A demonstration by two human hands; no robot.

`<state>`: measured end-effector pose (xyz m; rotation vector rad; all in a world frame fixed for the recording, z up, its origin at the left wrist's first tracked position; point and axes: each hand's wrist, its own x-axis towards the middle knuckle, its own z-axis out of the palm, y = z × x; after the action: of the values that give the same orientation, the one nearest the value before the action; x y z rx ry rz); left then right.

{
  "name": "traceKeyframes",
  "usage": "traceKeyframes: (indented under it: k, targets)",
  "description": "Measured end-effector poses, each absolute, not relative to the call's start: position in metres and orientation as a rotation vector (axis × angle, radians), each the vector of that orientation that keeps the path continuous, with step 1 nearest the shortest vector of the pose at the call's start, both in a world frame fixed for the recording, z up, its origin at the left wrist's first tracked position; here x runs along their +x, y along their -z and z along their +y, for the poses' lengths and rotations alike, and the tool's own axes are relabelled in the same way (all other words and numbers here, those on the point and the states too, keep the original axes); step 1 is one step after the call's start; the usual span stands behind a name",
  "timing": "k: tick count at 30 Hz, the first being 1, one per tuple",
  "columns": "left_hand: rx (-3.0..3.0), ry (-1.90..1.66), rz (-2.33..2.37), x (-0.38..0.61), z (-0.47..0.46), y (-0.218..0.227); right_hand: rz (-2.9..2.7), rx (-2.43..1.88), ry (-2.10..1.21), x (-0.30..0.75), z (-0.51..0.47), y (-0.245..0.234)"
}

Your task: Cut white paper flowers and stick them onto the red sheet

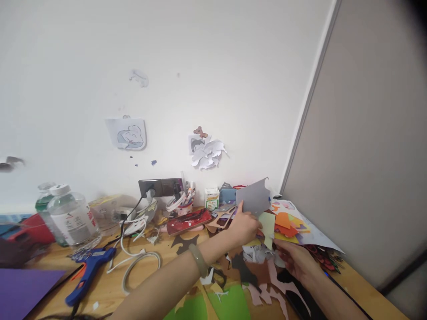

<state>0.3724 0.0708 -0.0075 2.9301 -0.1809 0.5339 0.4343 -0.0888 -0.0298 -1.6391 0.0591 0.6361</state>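
Observation:
My left hand (pixel 245 226) reaches across the wooden desk (pixel 110 289) and pinches a grey paper scrap (pixel 254 196), holding it upright above a heap of coloured paper offcuts (pixel 263 266). A pale green scrap (pixel 267 226) hangs just below the grey one. My right hand (pixel 296 260) lies low on the heap with its fingers curled among dark and pink scraps; what it grips is hidden. A green bangle (pixel 199 260) sits on my left wrist.
A blue glue gun (pixel 87 271) and white cable (pixel 136 262) lie at the left front. Two clear bottles (pixel 71 215) stand at the far left. A purple sheet (pixel 23 291) and green sheet (pixel 230 304) lie near me. Orange and yellow papers (pixel 288 222) pile by the wall.

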Motion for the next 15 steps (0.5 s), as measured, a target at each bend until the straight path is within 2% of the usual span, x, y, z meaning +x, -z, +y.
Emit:
traceKeyframes:
  k: [7, 11, 15]
  targets:
    - [2.714, -0.440, 0.292, 0.362, 0.053, 0.006, 0.146, -1.489, -0.628, 0.423, -0.100, 0.019]
    - [2.552, -0.284, 0.375, 0.368, 0.046, 0.009, 0.098, -1.370, -0.649, 0.409, -0.104, 0.016]
    - [2.408, -0.186, 0.438, 0.378, 0.044, 0.012, 0.082, -1.430, -0.571, 0.407, -0.105, 0.026]
